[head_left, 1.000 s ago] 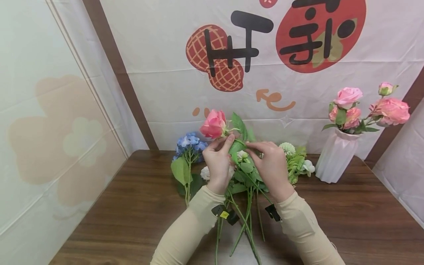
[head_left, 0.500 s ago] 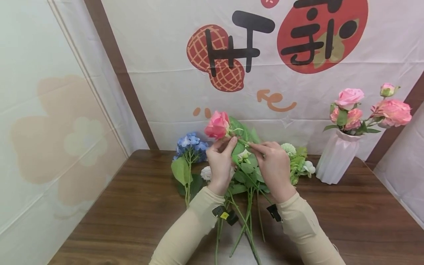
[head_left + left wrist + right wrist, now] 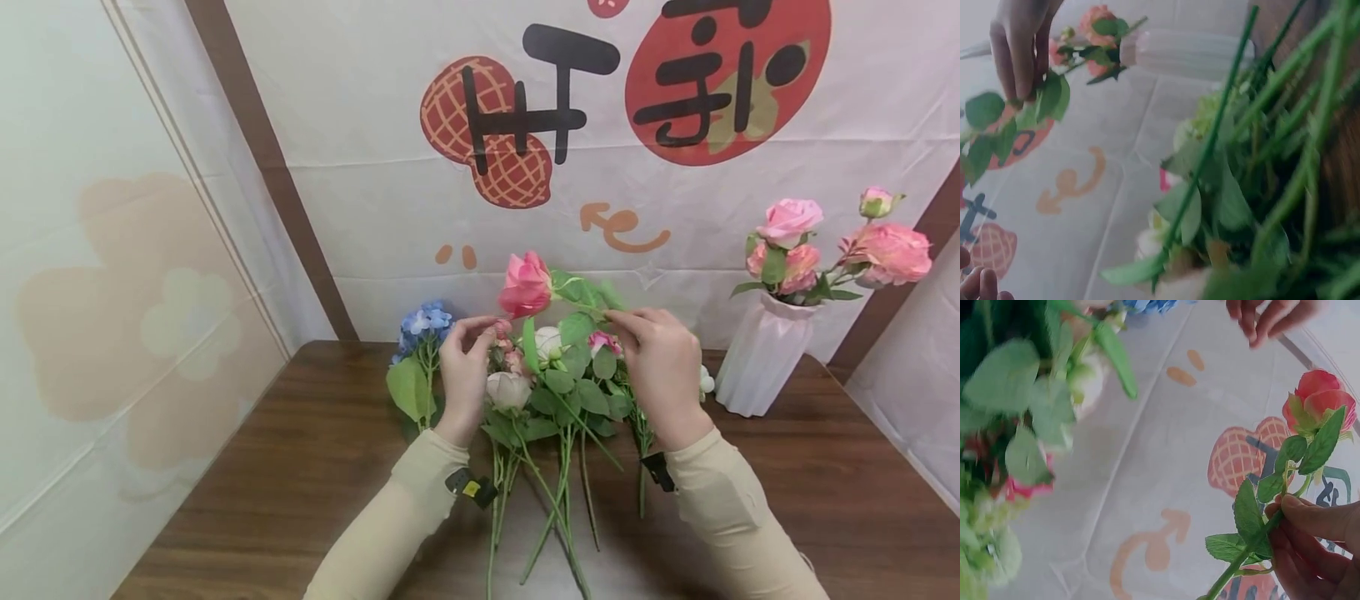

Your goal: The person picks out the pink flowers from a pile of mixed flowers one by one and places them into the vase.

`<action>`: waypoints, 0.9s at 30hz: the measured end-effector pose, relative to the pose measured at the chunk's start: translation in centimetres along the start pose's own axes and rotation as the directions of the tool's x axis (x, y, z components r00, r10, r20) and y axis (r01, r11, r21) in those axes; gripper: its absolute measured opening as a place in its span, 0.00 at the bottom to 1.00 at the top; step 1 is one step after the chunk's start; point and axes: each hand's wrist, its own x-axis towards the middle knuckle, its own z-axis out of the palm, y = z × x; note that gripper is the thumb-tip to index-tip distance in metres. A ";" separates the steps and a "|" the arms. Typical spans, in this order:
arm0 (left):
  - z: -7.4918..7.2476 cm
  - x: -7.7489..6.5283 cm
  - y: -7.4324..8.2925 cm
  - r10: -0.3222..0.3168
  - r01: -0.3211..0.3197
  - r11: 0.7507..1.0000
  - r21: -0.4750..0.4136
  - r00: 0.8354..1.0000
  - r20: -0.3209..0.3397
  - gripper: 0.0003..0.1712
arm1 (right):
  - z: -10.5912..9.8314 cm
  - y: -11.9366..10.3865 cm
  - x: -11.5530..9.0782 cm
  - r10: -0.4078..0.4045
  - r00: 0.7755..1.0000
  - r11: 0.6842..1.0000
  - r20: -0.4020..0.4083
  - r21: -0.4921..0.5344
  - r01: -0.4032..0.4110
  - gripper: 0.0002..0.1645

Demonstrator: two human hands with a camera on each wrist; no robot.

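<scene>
My right hand (image 3: pixel 663 367) pinches the green stem of a pink rose (image 3: pixel 527 285) between thumb and fingers, holding it raised above the other flowers. In the right wrist view the rose's leaves (image 3: pixel 1249 515) stand along the stem around the fingertips. My left hand (image 3: pixel 463 371) hovers left of the rose with loosely bent fingers and nothing in them; the right wrist view shows these fingers (image 3: pixel 1266 319) apart from the flower. Below both hands lies a bunch of flowers with white blooms (image 3: pixel 508 390), green leaves and long stems (image 3: pixel 561 500) on the table.
A white vase (image 3: pixel 765 354) holding pink flowers (image 3: pixel 789 223) stands at the back right of the brown wooden table (image 3: pixel 262 500). Blue hydrangea (image 3: pixel 423 325) lies at the back left. A printed cloth (image 3: pixel 360 208) hangs behind the table.
My left hand has let go of the rose and moved left and down. The right hand has carried the rose to the right, away from it.
</scene>
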 end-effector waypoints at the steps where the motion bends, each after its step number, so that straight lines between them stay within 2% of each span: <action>1: -0.3 0.1 -0.1 -0.004 0.004 1.000 0.014 1.000 -0.002 0.11 | -0.2 0.2 0.2 -0.006 1.000 1.000 -0.005 -0.007 0.006 0.09; 5: -1.3 0.1 0.4 -0.015 0.016 0.998 0.060 1.000 -0.018 0.11 | -0.9 1.1 0.9 -0.030 0.999 0.999 -0.030 -0.032 0.030 0.09; 11: -2.5 -0.4 1.7 0.009 -0.004 0.994 0.111 0.999 -0.038 0.12 | -1.9 2.3 2.1 -0.054 0.995 0.997 -0.080 -0.055 0.050 0.09; 18: -4.3 0.7 -1.1 -0.002 0.012 0.991 0.137 0.997 -0.075 0.12 | -2.7 3.6 3.0 -0.068 0.991 0.994 -0.111 -0.091 0.058 0.07; 20: -4.8 0.9 -1.5 -0.007 0.019 0.990 0.137 0.996 -0.085 0.11 | -3.0 4.1 3.3 -0.072 0.989 0.993 -0.126 -0.099 0.059 0.07; 27: -6.6 1.1 -1.8 -0.009 0.036 0.975 0.218 0.992 -0.123 0.11 | -3.7 5.5 4.1 -0.062 0.985 0.992 -0.161 -0.115 0.044 0.07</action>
